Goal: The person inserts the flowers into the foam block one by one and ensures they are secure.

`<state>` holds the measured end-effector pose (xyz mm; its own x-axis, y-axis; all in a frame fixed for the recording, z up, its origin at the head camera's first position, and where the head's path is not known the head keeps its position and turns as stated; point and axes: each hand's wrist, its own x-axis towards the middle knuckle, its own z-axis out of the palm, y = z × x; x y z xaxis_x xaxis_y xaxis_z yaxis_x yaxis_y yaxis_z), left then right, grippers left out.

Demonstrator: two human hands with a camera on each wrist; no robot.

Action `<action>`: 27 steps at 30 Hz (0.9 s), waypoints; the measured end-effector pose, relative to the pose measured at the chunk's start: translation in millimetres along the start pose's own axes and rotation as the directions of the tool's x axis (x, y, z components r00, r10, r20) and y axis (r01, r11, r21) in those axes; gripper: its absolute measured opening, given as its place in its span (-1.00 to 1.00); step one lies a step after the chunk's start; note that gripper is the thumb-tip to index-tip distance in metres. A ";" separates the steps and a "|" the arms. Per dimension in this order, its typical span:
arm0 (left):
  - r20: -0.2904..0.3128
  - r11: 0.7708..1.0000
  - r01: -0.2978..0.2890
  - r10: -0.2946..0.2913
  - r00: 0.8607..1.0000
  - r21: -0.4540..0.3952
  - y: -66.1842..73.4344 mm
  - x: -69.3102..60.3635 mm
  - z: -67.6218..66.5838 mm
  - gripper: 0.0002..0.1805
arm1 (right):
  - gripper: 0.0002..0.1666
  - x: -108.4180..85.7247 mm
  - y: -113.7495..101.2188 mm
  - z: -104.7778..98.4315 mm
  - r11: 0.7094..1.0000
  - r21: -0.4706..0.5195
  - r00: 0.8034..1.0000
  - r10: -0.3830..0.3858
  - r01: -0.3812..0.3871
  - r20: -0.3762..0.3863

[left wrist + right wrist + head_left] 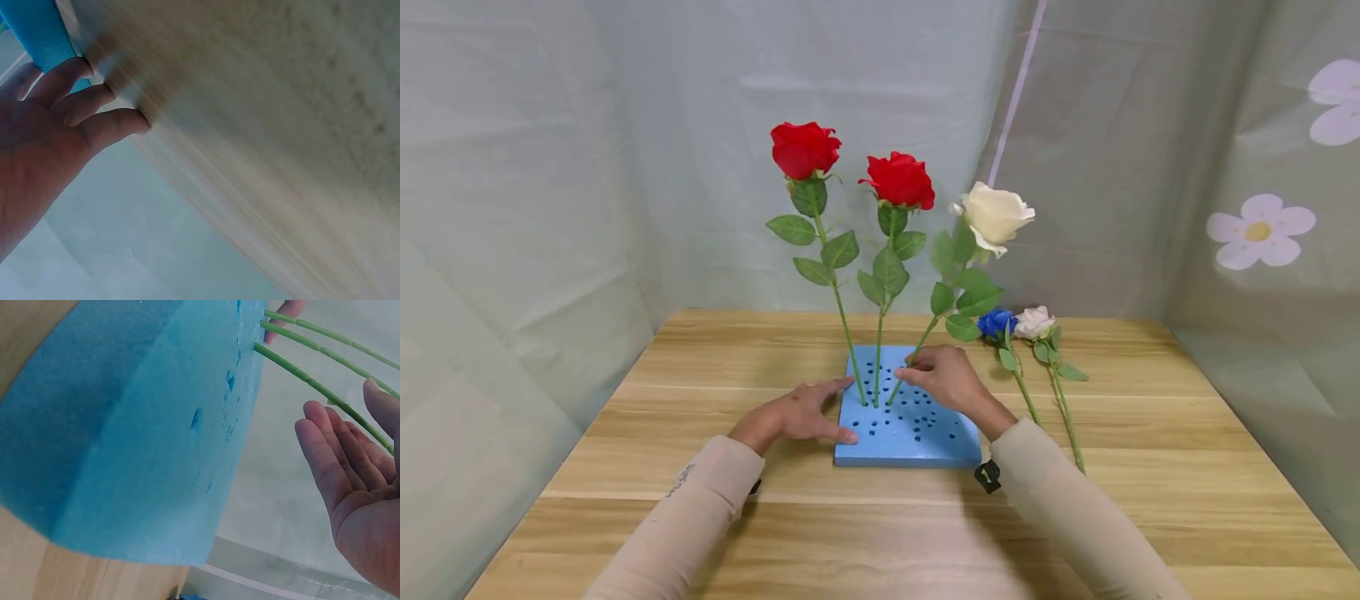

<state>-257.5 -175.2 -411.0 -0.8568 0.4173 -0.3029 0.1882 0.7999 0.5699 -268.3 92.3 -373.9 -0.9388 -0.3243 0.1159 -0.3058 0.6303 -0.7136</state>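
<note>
A blue foam block (887,454) full of small holes lies on the table. Two red roses (806,151) stand in it, the second red rose (901,181) to the right of the first. A white rose (997,215) leans right, its green stem (294,370) set in a hole. Around that stem is my right hand (946,377), thumb and fingers apart with a gap visible in the right wrist view. My left hand (805,412) spreads at the block's left edge, thumb touching its top; other fingers (119,124) reach down beside it to the table.
On the wooden table (685,517), right of the block, lie a blue rose (997,322) and a pale pink rose (1034,322), stems toward the front. Part of the blue rose's stem is hidden by the right arm. Curtains with printed flowers (1261,232) surround the table.
</note>
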 end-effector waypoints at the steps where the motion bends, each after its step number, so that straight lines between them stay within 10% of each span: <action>1: 0.001 1.000 0.001 -0.001 1.000 -0.001 0.0 0.0 0.1 0.17 | -0.66 -0.3 0.1 -0.2 1.000 0.002 1.000 0.004 -0.004 0.003; 27: 0.000 1.000 0.014 -0.014 1.000 -0.004 1.5 -2.3 -1.3 0.16 | -0.86 -1.1 -9.0 -1.2 0.998 0.008 0.998 -0.065 0.066 -0.023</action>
<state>-255.9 -175.6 -408.5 -0.8594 0.4063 -0.3104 0.1746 0.8038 0.5688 -264.7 87.8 -366.7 -0.9202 -0.3484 0.1782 -0.3655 0.6022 -0.7098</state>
